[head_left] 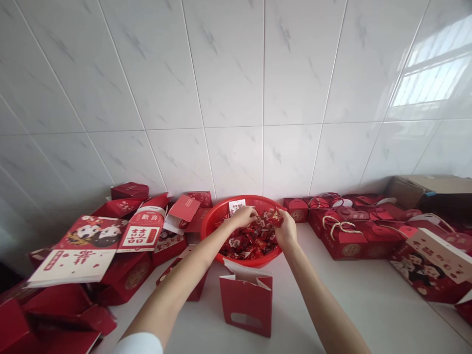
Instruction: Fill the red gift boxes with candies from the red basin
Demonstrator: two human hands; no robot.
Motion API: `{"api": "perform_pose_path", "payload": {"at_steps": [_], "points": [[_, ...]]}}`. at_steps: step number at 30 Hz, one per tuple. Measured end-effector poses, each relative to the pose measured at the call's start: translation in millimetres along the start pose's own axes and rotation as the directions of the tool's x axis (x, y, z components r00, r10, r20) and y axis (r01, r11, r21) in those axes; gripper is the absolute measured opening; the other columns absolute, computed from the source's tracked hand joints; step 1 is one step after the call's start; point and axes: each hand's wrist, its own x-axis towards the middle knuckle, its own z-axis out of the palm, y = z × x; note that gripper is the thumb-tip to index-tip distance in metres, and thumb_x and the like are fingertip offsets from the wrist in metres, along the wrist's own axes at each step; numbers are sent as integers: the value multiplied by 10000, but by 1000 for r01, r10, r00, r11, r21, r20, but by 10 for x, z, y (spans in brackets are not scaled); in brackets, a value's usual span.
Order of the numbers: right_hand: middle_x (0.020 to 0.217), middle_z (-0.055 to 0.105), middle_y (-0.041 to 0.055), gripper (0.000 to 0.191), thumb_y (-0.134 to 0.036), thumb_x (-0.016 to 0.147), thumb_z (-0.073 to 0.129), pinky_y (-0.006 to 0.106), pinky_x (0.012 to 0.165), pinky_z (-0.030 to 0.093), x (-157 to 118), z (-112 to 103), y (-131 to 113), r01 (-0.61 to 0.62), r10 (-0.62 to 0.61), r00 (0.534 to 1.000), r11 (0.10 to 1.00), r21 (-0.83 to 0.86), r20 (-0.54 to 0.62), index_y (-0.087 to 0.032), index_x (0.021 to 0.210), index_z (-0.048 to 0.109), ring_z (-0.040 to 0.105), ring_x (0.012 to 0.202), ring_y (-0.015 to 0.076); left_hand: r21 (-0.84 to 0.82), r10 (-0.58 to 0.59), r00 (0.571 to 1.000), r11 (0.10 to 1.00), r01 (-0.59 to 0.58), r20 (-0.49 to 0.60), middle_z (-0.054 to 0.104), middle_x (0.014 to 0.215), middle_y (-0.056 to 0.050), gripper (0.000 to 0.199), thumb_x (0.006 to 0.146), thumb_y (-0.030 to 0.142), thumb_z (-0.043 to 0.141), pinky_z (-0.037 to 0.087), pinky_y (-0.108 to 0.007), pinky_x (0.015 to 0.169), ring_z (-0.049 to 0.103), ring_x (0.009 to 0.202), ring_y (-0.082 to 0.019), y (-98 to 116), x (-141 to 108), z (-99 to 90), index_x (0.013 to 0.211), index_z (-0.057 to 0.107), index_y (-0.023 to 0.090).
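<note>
A red plastic basket (206, 223) against the wall holds many red-wrapped candies (250, 241). Over its middle is my left hand (245, 216), fingers bent together; what they hold, if anything, is too small to make out. My right hand (286, 227), at the basket's right side, grips a red candy packet (276, 216) with its fingertips. A white printed card (236, 206) stands at the basket's back left. In front of the basket, between my forearms, a red paper box (246, 300) stands upright with its top open.
Red gift boxes (125, 278) and bags, some with printed cartoon figures, pile up on the left. Closed red boxes with rope handles (344, 241) line the right. A cardboard box (431, 184) sits at the back right. The tiled wall (236, 98) rises behind.
</note>
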Motion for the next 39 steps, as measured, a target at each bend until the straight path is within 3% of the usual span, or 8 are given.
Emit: {"api": "perform_pose_path", "payload": {"at_steps": [6, 11, 16, 20, 23, 26, 30, 39], "points": [[666, 702, -7, 140, -239, 599, 756, 253, 561, 538, -89, 41, -45, 0, 5, 998, 997, -79, 67, -206, 652, 630, 652, 629, 164, -243, -8, 991, 970, -26, -136, 792, 989, -88, 289, 914, 361, 596, 548, -325, 861, 719, 952, -238, 9, -84, -146, 988, 794, 164], [749, 738, 16, 137, -259, 608, 772, 289, 600, 566, -109, 40, -81, -66, 80, 988, 992, -109, 130, -208, 712, 697, 680, 724, 195, -506, 104, 994, 858, -85, 10, 792, 1018, -97, 309, 893, 367, 597, 553, -334, 870, 719, 959, -226, 158, -171, -273, 1002, 788, 149], [753, 723, 10, 141, -236, 632, 794, 350, 684, 616, -81, 2, -81, -66, 75, 992, 994, -86, 102, -207, 713, 682, 699, 794, 219, -149, -103, 990, 982, 117, 99, 795, 996, -56, 252, 850, 293, 586, 529, -274, 816, 713, 934, -214, -125, -286, -570, 941, 793, 180], [783, 714, 7, 150, -231, 655, 809, 370, 758, 636, -105, 16, -100, -76, 88, 986, 993, -86, 143, -200, 746, 693, 701, 797, 203, 26, -269, 955, 963, 268, 128, 766, 734, -34, 50, 649, 179, 705, 510, -272, 747, 702, 789, -234, -476, -444, -688, 664, 743, 206], [750, 703, -3, 142, -215, 656, 805, 350, 732, 636, -129, 42, -117, -83, 92, 988, 993, -80, 122, -204, 737, 689, 689, 756, 185, 110, -339, 931, 939, 326, 135, 755, 747, -46, 79, 586, 184, 744, 506, -291, 750, 697, 796, -253, -586, -495, -621, 656, 714, 205], [749, 706, -6, 133, -225, 665, 798, 336, 695, 626, -131, 47, -117, -89, 99, 987, 992, -86, 125, -210, 747, 694, 677, 723, 174, 152, -367, 920, 926, 346, 141, 749, 780, -54, 162, 549, 224, 785, 505, -304, 757, 688, 812, -260, -578, -445, -469, 687, 702, 209], [799, 724, -7, 155, -252, 660, 804, 312, 656, 607, -113, 23, -99, -71, 84, 987, 993, -97, 138, -221, 784, 717, 677, 729, 172, 164, -394, 904, 915, 369, 165, 629, 551, -9, 202, 506, 198, 790, 472, -291, 638, 615, 606, -212, -529, -358, -335, 501, 589, 209], [782, 742, 8, 191, -286, 639, 815, 307, 617, 596, -99, 20, -85, -76, 93, 986, 990, -120, 142, -216, 802, 745, 672, 681, 175, -62, -179, 981, 981, 183, 71, 455, 499, 51, 270, 710, 372, 691, 314, -250, 554, 435, 552, -129, -475, -461, -668, 535, 611, 184]]}}
